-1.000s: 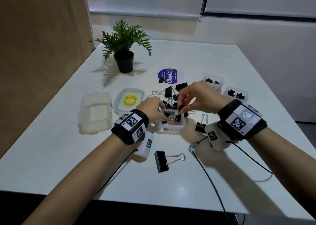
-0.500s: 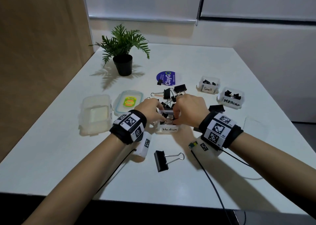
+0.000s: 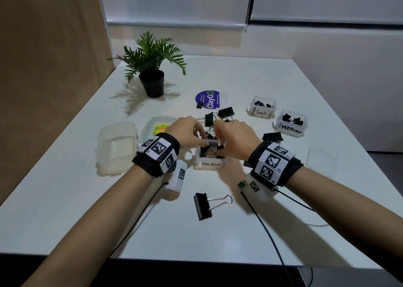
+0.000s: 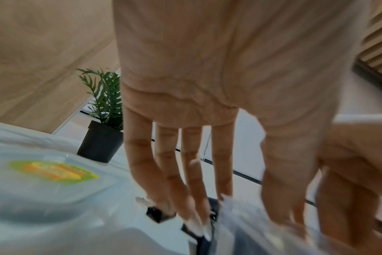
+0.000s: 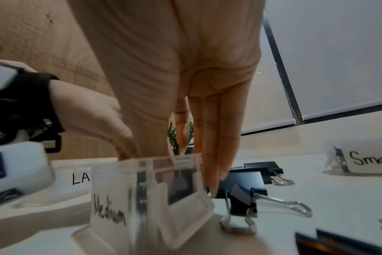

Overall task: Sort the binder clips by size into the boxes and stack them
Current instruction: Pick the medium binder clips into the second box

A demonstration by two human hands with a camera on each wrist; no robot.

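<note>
1. Both hands now close in over the near "Medium" box [image 3: 212, 159]; a second ago the right hand [image 3: 234, 138] was raised, pinching a clip above it. Judgement: that clip is being seated or the contents pressed down.
2. Left hand [image 3: 185, 132]: fingers [image 4: 164, 172] nearly straight, tips down at the box's far-left rim, touching clips; grip unclear.
3. Right fingers [image 5: 216, 155] reach down along the box's right wall; whether they hold anything, cannot tell.
4. Box sits mid-bench, toward the near edge. One large clip [image 3: 207, 204] lies loose nearer the front edge.
</note>
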